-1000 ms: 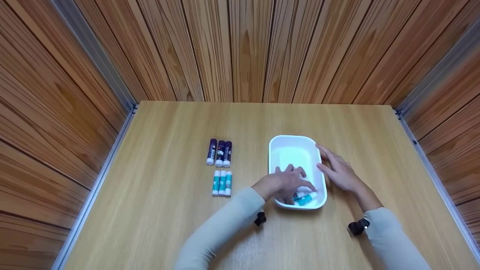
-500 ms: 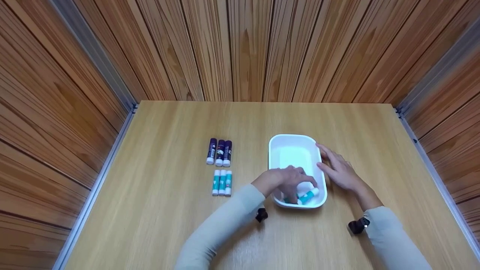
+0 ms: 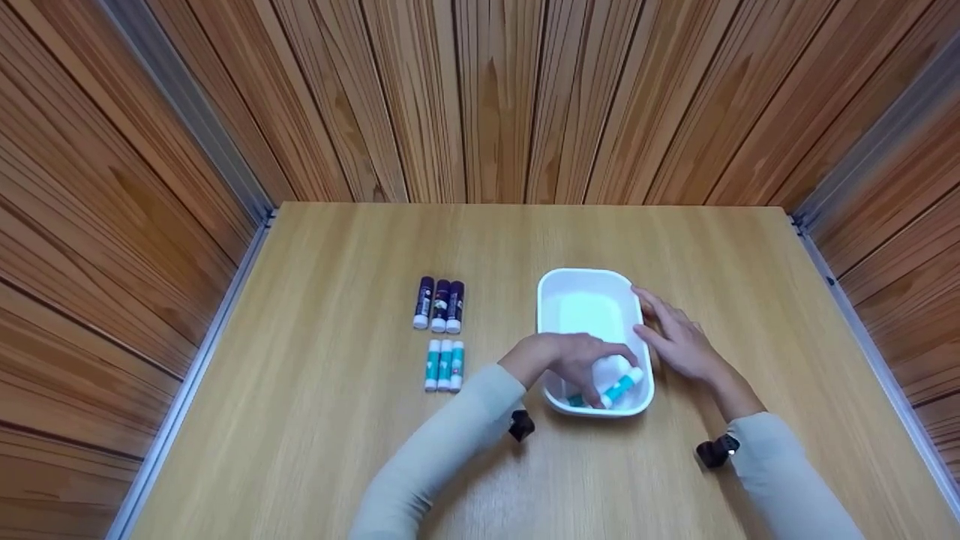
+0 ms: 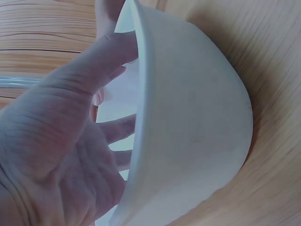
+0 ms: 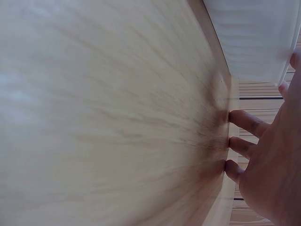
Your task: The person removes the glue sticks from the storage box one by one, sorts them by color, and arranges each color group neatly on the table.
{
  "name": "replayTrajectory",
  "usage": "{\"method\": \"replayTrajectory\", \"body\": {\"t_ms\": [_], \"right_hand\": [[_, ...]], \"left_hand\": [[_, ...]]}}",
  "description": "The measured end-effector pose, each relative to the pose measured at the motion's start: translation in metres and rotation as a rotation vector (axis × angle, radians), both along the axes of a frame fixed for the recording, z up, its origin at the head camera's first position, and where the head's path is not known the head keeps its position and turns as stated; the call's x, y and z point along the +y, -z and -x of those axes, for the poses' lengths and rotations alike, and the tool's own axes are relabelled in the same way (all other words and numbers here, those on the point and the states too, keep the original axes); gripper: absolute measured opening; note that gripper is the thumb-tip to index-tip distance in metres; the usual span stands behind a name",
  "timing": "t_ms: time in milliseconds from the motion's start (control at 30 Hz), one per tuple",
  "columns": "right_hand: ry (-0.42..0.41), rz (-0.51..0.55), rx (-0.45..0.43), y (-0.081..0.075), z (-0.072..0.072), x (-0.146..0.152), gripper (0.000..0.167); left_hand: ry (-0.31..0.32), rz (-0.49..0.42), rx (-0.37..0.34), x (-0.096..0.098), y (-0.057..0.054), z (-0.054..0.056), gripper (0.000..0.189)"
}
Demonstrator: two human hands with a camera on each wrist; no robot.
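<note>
My left hand [image 3: 577, 356] reaches into the near end of a white plastic tray [image 3: 551, 300]. Its thumb and forefinger pinch a teal glue stick [image 3: 621, 388] with white ends, which lies slanted between them. Partly hidden under the hand is another teal piece [image 3: 576, 400], probably a second glue stick. In the left wrist view the tray wall [image 4: 193, 108] hides the fingertips of the left hand [image 4: 70, 136]. My right hand [image 3: 679, 345] steadies the tray's right side with extended fingers. In the right wrist view, several fingertips of the right hand [image 5: 268, 165] touch the table.
Left of the tray, three dark purple glue sticks [image 3: 439, 306] lie side by side. A row of three teal glue sticks [image 3: 445, 366] sits just nearer. Wood-plank walls [image 3: 495, 97] and metal rails [image 3: 199, 367] border the wooden table [image 3: 322, 315].
Inside the tray, my left thumb and forefinger have closed in on the teal glue stick, which has tilted and shifted slightly away and right. The right hand and tray have stayed put.
</note>
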State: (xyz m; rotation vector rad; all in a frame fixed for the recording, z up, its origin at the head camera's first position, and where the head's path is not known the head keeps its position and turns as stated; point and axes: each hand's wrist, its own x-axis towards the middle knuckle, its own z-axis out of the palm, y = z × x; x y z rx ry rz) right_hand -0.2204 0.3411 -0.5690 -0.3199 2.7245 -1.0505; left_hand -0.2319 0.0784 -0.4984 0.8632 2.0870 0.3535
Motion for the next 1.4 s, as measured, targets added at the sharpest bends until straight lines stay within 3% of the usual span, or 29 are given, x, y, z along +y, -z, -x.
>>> {"method": "replayTrajectory", "body": {"t_ms": [333, 667, 1000, 1400], "right_hand": [[-0.001, 0.005, 0.003, 0.001, 0.001, 0.000, 0.074], [0.011, -0.003, -0.015, 0.003, 0.002, 0.000, 0.076], [0.013, -0.012, -0.013, 0.003, 0.002, 0.001, 0.076], [0.013, -0.003, -0.003, 0.003, 0.003, 0.001, 0.076]], "left_hand": [[0.005, -0.136, -0.006, -0.016, 0.005, 0.004, 0.085], [-0.024, -0.239, 0.000, -0.030, -0.001, 0.004, 0.085], [-0.063, -0.339, 0.131, -0.053, -0.005, -0.001, 0.086], [-0.195, -0.431, 0.261, -0.080, -0.007, -0.009, 0.083]]}}
